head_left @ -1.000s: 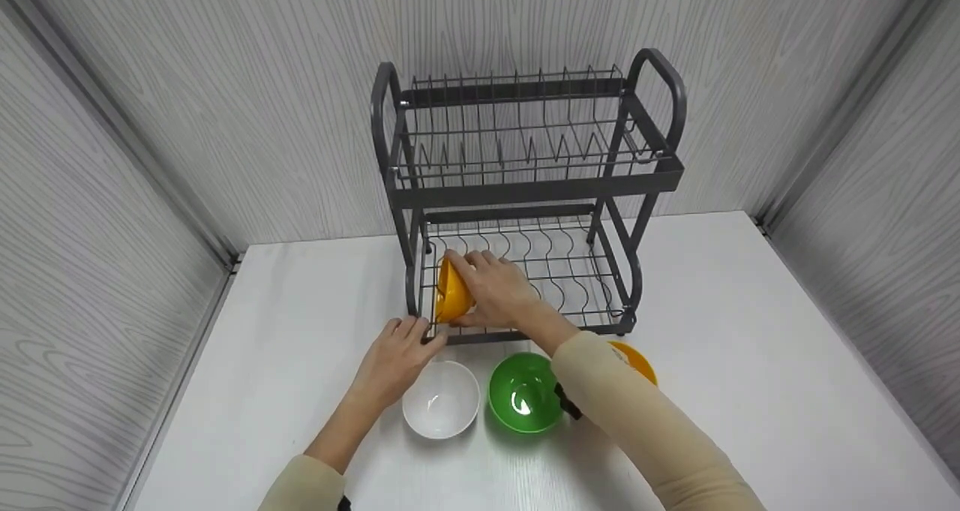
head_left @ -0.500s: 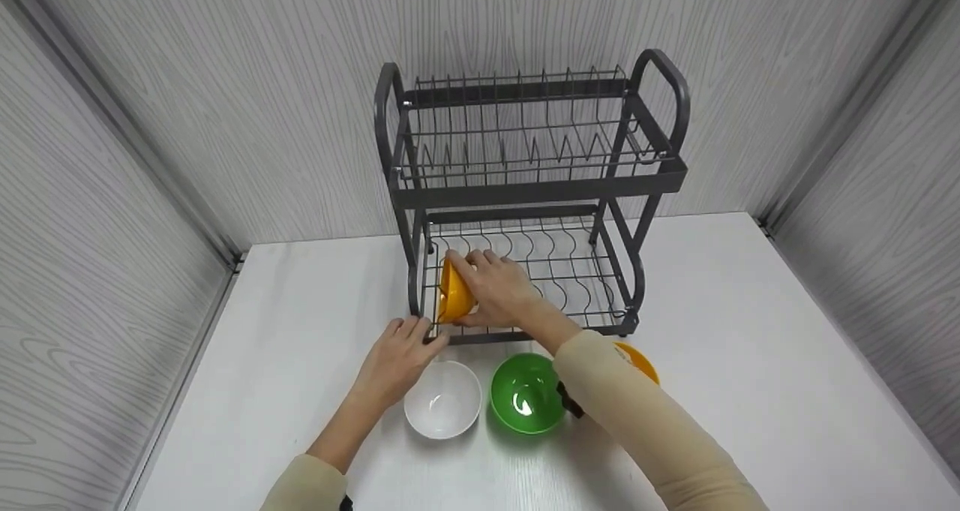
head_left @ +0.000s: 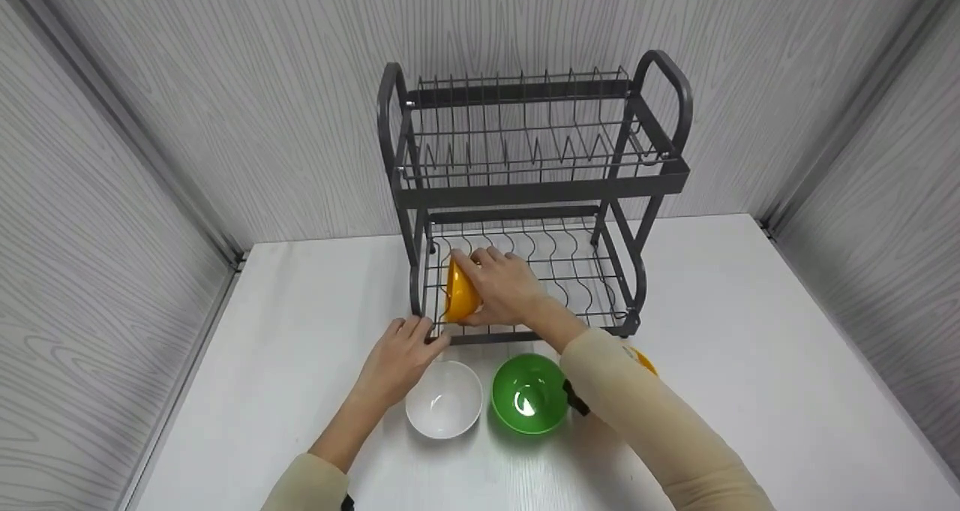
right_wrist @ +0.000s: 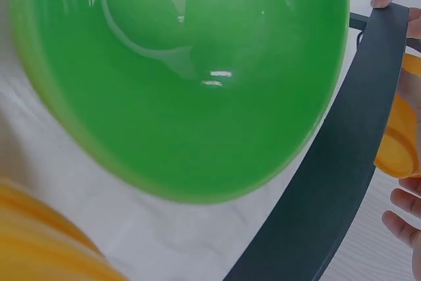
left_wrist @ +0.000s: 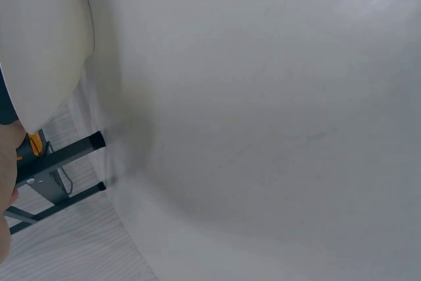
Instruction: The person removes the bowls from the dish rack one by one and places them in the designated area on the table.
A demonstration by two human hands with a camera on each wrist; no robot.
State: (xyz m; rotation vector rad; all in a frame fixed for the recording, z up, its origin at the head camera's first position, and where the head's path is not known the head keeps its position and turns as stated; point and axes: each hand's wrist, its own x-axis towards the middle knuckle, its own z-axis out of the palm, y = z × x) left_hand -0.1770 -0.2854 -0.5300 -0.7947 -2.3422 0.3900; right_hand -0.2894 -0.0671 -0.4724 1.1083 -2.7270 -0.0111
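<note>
In the head view my right hand (head_left: 506,286) holds an orange bowl (head_left: 462,295) on its side over the left part of the rack's lower tier, thumb low and fingers at the top edge. My left hand (head_left: 401,357) grips the front left corner of the dark two-tier dish rack (head_left: 540,192). Part of the orange bowl (right_wrist: 398,139) also shows behind the rack's front bar (right_wrist: 348,143) in the right wrist view. A white bowl (head_left: 444,400) and a green bowl (head_left: 529,395) stand upright before the rack.
Another orange bowl (head_left: 643,361) sits right of the green one, mostly hidden under my right sleeve (head_left: 652,413). The upper tier (head_left: 517,132) overhangs the lower tier's back part. Grey wood-patterned walls (head_left: 225,83) enclose the white table (head_left: 750,361).
My right hand has shifted the held orange bowl slightly to the right and turned it a little, so less of its inside shows. The left hand keeps its grip on the rack corner.
</note>
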